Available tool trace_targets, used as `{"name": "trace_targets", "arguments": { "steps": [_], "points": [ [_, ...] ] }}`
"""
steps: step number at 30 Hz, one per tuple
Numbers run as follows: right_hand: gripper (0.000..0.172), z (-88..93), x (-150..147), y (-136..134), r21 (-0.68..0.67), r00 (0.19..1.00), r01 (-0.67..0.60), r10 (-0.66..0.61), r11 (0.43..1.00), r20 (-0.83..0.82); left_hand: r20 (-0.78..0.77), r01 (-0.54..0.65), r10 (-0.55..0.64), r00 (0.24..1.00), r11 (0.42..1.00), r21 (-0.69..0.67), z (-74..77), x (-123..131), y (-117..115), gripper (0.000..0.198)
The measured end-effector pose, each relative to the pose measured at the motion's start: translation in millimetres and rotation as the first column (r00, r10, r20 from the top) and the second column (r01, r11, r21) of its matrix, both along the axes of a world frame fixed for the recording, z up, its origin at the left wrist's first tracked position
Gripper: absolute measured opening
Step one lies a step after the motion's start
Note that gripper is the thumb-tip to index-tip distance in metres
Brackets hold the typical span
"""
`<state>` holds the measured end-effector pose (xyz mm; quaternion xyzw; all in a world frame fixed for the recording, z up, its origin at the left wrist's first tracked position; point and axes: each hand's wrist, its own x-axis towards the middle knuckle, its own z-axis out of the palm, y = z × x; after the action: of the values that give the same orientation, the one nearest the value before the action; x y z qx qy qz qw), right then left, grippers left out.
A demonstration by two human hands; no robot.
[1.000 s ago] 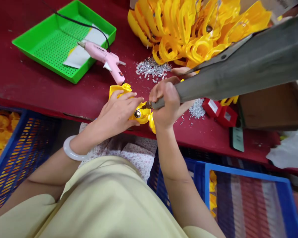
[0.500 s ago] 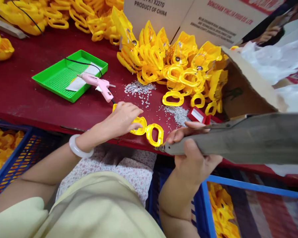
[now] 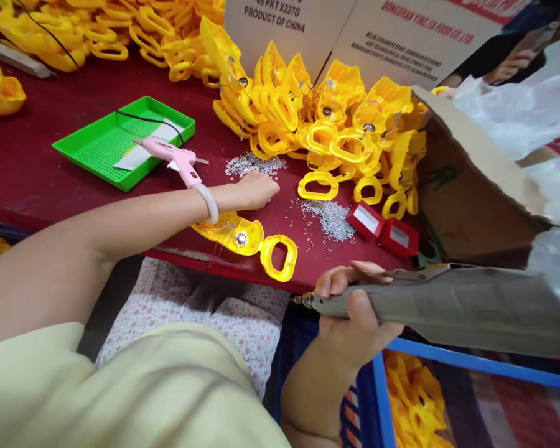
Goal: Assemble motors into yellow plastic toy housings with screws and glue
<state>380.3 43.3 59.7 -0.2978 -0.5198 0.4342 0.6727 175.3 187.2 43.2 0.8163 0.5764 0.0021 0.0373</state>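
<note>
Around both hands

Beyond the left hand lie small parts; to its left, a glue gun over the edge of a tray; on its near side, a casing. Ahead of the right hand lie screws and two boxes; below it, a crate. Farther off, piled casings.

Pale-yel. short-slv. top, wht. bangle on L wrist, floral-print bottoms

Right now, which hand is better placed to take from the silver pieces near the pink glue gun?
Likely the left hand: it is right beside the silver pieces, while the right hand is wrapped around the grey tool, farther off.
</note>
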Motion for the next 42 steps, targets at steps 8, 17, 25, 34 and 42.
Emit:
{"name": "trace_targets", "arguments": {
  "steps": [8, 17, 25, 34, 42],
  "points": [
    [0.019, -0.6, -7.6, 1.5, 0.032, 0.995, 0.092, -0.093, 0.995, 0.041, 0.481, -0.105, 0.000, 0.877, 0.975, 0.193, 45.0, -25.4, -76.7, 0.017],
    [0.023, 29.2, -49.2, -10.2, 0.094, 0.990, 0.072, -0.060, 0.993, -0.124, 0.850, -0.007, 0.515, -0.115, 0.855, -0.519, 1.9, -12.9, -214.8, 0.012],
    [0.017, 39.9, -73.7, -34.3, 0.084, 0.995, -0.087, 0.091, 0.993, -0.042, 0.485, 0.235, 0.695, -0.532, 0.671, -0.704, -36.1, 2.7, -224.1, 0.028],
    [0.022, 31.1, -79.0, -36.5, 0.043, 0.996, -0.074, 0.076, 0.996, -0.039, 0.426, 0.303, 0.711, -0.559, 0.654, -0.693, -37.5, 4.7, -224.3, 0.029],
    [0.020, 31.1, -78.1, -36.0, 0.022, 0.998, -0.051, 0.052, 0.998, -0.040, 0.432, 0.292, 0.697, -0.572, 0.666, -0.686, -37.9, 8.0, -224.9, 0.031]
  ]
}}
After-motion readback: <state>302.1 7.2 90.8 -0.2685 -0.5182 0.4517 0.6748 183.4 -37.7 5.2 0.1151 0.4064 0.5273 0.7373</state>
